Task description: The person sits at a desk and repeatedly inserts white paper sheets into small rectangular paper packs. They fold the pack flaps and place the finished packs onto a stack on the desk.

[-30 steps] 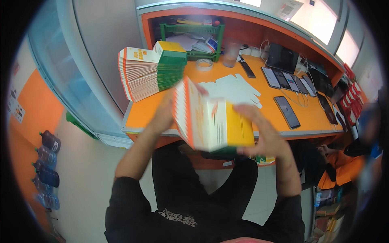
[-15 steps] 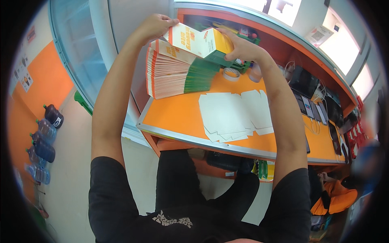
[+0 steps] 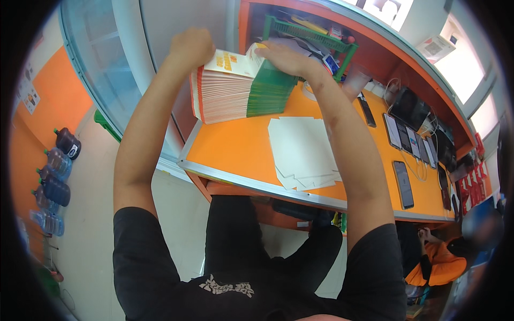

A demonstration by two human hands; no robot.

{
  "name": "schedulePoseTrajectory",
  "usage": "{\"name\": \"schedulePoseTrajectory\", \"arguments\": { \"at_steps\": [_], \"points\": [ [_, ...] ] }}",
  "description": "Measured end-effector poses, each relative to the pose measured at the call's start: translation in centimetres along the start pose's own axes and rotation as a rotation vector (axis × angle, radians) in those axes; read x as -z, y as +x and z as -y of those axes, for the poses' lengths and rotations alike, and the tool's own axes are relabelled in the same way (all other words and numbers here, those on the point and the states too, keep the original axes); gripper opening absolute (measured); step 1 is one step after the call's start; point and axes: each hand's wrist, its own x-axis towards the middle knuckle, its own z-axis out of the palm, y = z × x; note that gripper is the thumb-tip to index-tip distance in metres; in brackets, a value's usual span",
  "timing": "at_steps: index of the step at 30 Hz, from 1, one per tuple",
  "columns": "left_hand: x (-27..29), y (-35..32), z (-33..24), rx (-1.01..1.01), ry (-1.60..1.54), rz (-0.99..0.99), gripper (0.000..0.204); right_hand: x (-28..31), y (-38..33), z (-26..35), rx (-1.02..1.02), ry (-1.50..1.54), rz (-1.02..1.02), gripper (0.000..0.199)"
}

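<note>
A tall stack of folded cartons [image 3: 222, 96], white with orange edges and green ends, stands on the orange table's far left. On top of it lies another carton [image 3: 233, 62], printed in white, yellow and green. My left hand [image 3: 193, 48] is closed at this carton's left edge, slightly blurred, with the fingertips hidden. Over its right end, my right hand [image 3: 286, 58] grips the yellow and green part, the thumb out of sight. Flat white card sheets [image 3: 301, 150] lie in a loose pile nearer to me, partly covered by my right forearm.
A roll of tape [image 3: 309, 91] sits behind my right forearm, near a green basket [image 3: 305, 31] on the shelf. Several phones [image 3: 402, 184] and cables are at the right. A person in orange [image 3: 444, 262] sits at the lower right. Water bottles [image 3: 55, 190] stand on the left floor.
Both hands have moved left and down with the carton, bringing it onto the stack. The stack's fanned cartons now sit closer together. My right forearm has swung left over the white sheets.
</note>
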Motion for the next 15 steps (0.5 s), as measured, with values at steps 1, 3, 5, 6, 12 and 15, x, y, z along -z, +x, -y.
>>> {"name": "schedulePoseTrajectory", "arguments": {
  "at_steps": [1, 3, 5, 6, 12, 15],
  "points": [
    [-1.0, 0.0, 0.6, -0.072, 0.072, -0.061, 0.033, -0.7, 0.1, -0.1, -0.016, -0.060, -0.033, 0.091],
    [-0.7, -0.5, 0.1, -0.186, 0.043, -0.065, 0.040, -1.5, 0.0, 0.0, -0.034, -0.142, -0.074, 0.089],
    [0.7, -1.3, -1.6, -0.283, -0.156, 0.053, 0.050, -1.8, -0.7, -0.1, -0.050, -0.177, -0.095, 0.086],
    [0.2, -1.9, -1.5, -0.329, -0.138, 0.052, 0.053, -2.3, -1.3, 1.0, -0.041, -0.198, -0.100, 0.084],
    [-5.5, -2.9, -1.4, -0.481, -0.059, 0.295, 0.070, -2.7, -1.9, 2.1, -0.061, -0.282, -0.101, 0.079],
    [-9.6, -3.4, 0.2, -0.519, -0.254, 0.153, 0.074, -2.9, -1.8, 2.2, -0.056, -0.306, -0.117, 0.078]
  ]
}}
